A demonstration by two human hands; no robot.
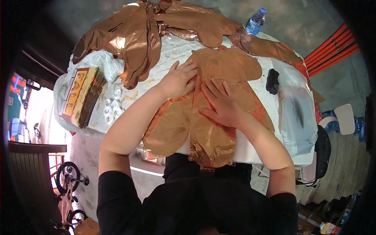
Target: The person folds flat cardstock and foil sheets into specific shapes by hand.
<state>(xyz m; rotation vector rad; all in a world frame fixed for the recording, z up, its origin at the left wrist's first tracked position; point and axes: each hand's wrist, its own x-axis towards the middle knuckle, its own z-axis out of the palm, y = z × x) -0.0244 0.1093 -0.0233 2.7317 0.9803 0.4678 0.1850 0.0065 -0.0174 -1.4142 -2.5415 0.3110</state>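
A flat, uninflated copper-coloured foil balloon (pixel 211 137) with rounded lobes lies on the white-covered table, its near end hanging at the edge by my body. My left hand (pixel 178 81) rests flat on its left upper part, fingers stretched out. Beside it, my right hand (pixel 222 105) lies on the middle of the foil with the thumb spread away from the fingers. Neither hand grips anything. More flat copper foil balloons (pixel 137 37) are heaped along the table's far side.
Left on the table are a stack of printed cardboard packs (pixel 80 98), small white rolls (pixel 112 109) and a white plastic bag (pixel 103 62). A black object (pixel 272 81) and clear plastic packaging (pixel 295 117) lie right. A water bottle (pixel 256 21) stands at the far edge.
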